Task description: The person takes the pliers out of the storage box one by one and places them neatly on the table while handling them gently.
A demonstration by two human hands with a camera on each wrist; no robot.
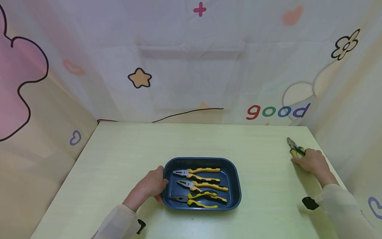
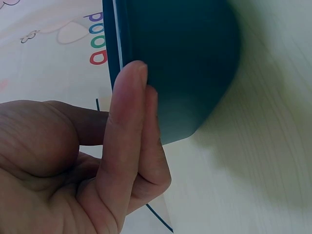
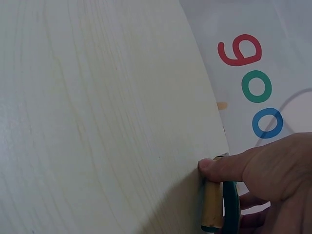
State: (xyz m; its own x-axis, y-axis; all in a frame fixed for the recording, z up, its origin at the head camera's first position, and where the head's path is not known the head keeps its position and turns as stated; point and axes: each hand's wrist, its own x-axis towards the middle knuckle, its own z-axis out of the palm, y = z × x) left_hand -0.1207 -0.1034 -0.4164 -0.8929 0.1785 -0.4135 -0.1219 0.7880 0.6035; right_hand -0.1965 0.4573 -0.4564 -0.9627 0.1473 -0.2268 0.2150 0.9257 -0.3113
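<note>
A dark blue tray [image 1: 235, 172] sits near the front middle of the table. My left hand [image 1: 151, 183] grips its left rim, thumb over the edge; the left wrist view shows fingers [image 2: 127, 112] against the tray's outer wall [image 2: 195, 58]. Inside lie three pliers with yellow and black handles: upper pliers [image 1: 191, 173], middle pliers [image 1: 194, 185] and lower long-nosed pliers [image 1: 185, 199]. At the far right, my right hand [image 1: 313, 163] holds pliers [image 1: 293, 146] with yellow and green handles, jaws pointing away. Part of their handles [image 3: 212, 204] shows in the right wrist view.
The pale wooden table [image 1: 134, 142] reaches back to a printed cloth backdrop [image 1: 191, 79], with cloth at both sides too. Close beside my right hand runs the table's right edge [image 1: 323, 156].
</note>
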